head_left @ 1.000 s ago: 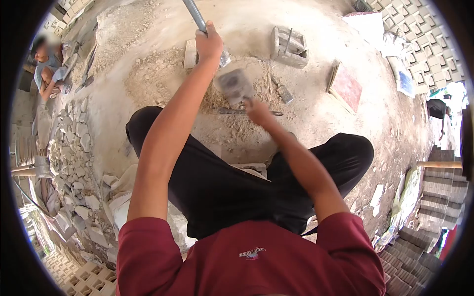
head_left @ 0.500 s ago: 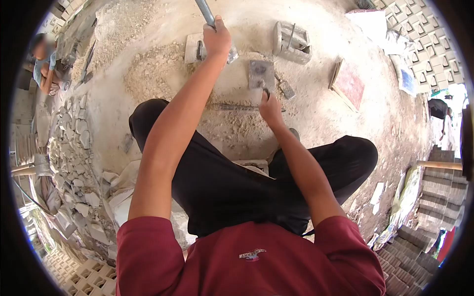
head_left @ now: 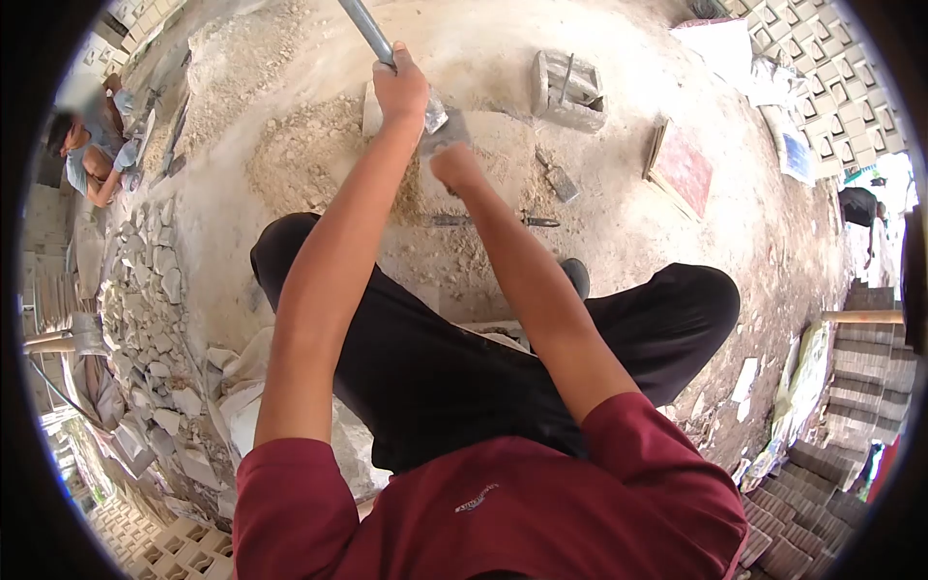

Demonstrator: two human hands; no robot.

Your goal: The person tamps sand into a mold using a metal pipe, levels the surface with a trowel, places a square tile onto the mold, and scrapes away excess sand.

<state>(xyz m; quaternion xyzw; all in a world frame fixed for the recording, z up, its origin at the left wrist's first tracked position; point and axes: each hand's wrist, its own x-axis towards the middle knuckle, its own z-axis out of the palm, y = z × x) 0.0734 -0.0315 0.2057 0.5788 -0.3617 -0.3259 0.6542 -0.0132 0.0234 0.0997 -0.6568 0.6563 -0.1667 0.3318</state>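
My left hand (head_left: 400, 85) is wrapped round a grey metal pipe (head_left: 365, 29) that runs up past the top edge of the view. Close beside it, my right hand (head_left: 456, 166) is closed on a flat, rectangular metal plate tool (head_left: 447, 133), blurred by motion. A shiny metal piece (head_left: 436, 113) shows between my hands; whether it joins the pipe is unclear. Crumbly pale material (head_left: 300, 164) lies left of my hands. A small trowel (head_left: 558, 180) rests on the ground to the right. Nearer my legs lies a thin metal bar (head_left: 536, 222), partly behind my right forearm.
A grey box-like block (head_left: 570, 92) with a rod across it stands at the upper right. Farther right leans a reddish square board (head_left: 684, 172). Broken stone pieces (head_left: 145, 290) line the left. Another person (head_left: 95, 155) crouches at far left. Stacked tiles (head_left: 855, 387) stand at right.
My right hand has moved left towards my left hand, taking the plate tool away from beside the trowel. My left hand has shifted slightly left and down, the pipe tilting further left.
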